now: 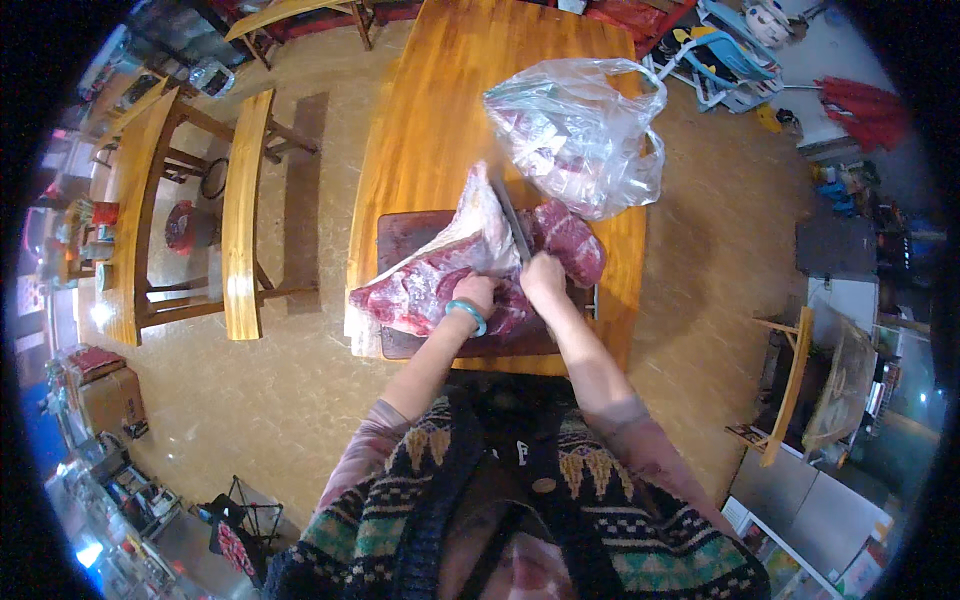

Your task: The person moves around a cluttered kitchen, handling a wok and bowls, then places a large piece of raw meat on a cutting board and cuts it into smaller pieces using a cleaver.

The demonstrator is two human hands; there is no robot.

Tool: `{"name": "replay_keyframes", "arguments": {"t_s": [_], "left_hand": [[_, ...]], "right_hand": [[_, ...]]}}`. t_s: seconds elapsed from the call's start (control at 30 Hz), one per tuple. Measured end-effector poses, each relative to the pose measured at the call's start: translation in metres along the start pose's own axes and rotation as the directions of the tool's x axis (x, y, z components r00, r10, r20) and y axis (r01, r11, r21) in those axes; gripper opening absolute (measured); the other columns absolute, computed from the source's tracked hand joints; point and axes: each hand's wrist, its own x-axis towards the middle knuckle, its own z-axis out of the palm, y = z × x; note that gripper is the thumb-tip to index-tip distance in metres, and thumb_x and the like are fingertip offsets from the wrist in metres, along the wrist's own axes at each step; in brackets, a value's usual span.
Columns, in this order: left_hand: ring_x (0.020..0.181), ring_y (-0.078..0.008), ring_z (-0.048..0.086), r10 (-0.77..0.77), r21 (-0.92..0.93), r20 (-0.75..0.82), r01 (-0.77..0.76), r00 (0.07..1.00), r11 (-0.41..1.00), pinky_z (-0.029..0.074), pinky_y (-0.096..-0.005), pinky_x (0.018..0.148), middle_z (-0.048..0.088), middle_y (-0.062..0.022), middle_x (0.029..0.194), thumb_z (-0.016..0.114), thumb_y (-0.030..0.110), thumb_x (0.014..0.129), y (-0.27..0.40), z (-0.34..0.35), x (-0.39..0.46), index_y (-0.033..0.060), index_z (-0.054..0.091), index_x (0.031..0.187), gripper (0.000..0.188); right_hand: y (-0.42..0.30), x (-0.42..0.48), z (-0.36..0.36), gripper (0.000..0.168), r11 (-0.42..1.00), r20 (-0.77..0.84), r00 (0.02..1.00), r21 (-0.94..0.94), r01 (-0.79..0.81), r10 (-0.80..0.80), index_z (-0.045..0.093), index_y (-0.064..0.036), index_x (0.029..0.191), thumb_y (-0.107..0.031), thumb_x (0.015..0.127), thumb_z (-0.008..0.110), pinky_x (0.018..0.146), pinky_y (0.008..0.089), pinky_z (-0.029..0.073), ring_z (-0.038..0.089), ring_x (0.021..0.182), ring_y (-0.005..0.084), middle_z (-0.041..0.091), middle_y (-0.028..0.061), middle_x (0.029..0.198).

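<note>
My right hand (544, 279) grips a knife (511, 219), its blade pointing away from me along the right side of a large piece of raw meat (420, 289). This meat has a pale, fatty strip and a narrow end reaching past the board's far edge. My left hand (475, 294), with a pale green bangle at the wrist, presses curled fingers into the red flesh; the fingertips are hidden. To the right of the knife lies a smaller piece of red meat (568, 241). Under both pieces is a dark brown cutting board (401, 229).
A clear plastic bag (581, 139) with wrapped contents rests on the wooden table (450, 67) beyond the board. White paper or cloth (365, 326) sticks out at the board's left. On the left stand a wooden bench (244, 217) and another table (139, 210).
</note>
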Motion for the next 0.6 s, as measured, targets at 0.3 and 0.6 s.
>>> {"name": "replay_keyframes", "arguments": {"t_s": [0.3,0.6], "left_hand": [[0.086,-0.0271,0.053,-0.027,-0.130,-0.052,0.020,0.998,0.991,0.042,-0.0343,0.077,0.059,-0.0104,0.089,0.055,0.012,0.064,-0.003,0.004,-0.001,0.0183,0.058,0.095,0.032],[0.079,-0.0288,0.056,0.134,-0.382,-0.018,-0.130,0.991,0.915,0.044,-0.0339,0.071,0.059,-0.0143,0.082,0.053,0.007,0.061,-0.023,0.006,0.006,0.0102,0.060,0.089,0.029]], "right_hand": [[0.036,-0.034,-0.008,0.022,0.999,0.075,0.997,0.026,-0.026,0.024,0.056,0.007,0.075,-0.012,0.067,0.049,0.070,0.0436,0.043,0.055,0.074,0.0383,0.055,0.0260,0.073],[0.015,0.024,-0.010,0.027,0.996,0.180,0.982,0.061,-0.063,0.051,0.055,0.008,0.063,-0.018,0.067,0.052,0.064,0.0423,0.045,0.057,0.071,0.0349,0.056,0.0252,0.070]]}}
